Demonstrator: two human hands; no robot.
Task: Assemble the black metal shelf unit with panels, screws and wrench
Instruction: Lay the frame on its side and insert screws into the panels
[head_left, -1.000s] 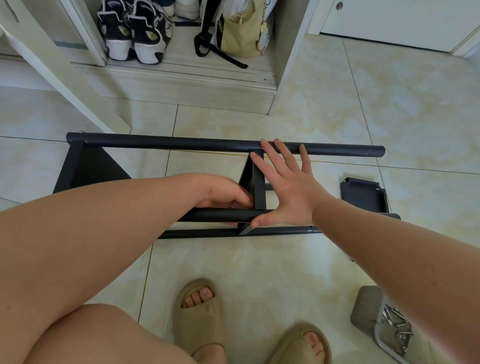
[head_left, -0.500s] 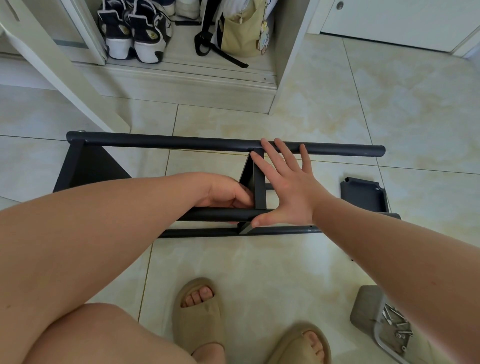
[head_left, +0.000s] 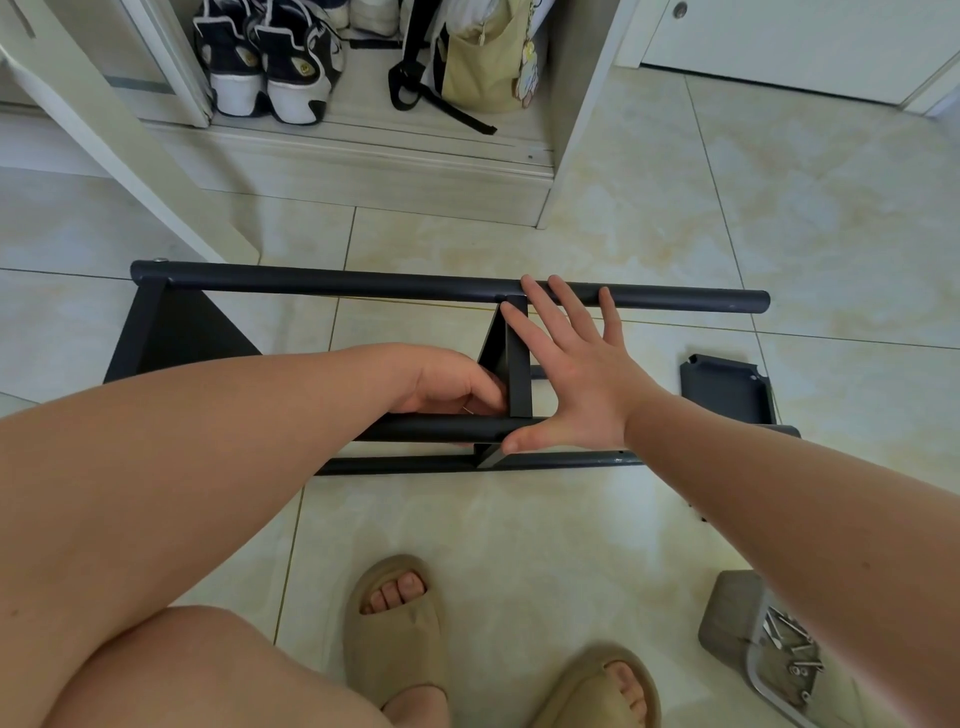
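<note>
We see the black metal shelf unit (head_left: 415, 286) lying on its side on the tiled floor (head_left: 519, 545). Its far tube (head_left: 675, 300) and near tube (head_left: 441, 427) run left to right, joined at the left by a flat end panel (head_left: 176, 332), with a narrow middle panel (head_left: 517, 364) set crosswise between them and a lower rail (head_left: 571, 460) just in front. A loose panel (head_left: 727, 387) with raised edges lies flat near the unit's right end, and the silver screws (head_left: 789, 644) lie heaped in a grey tray (head_left: 727, 623) at the lower right.
</note>
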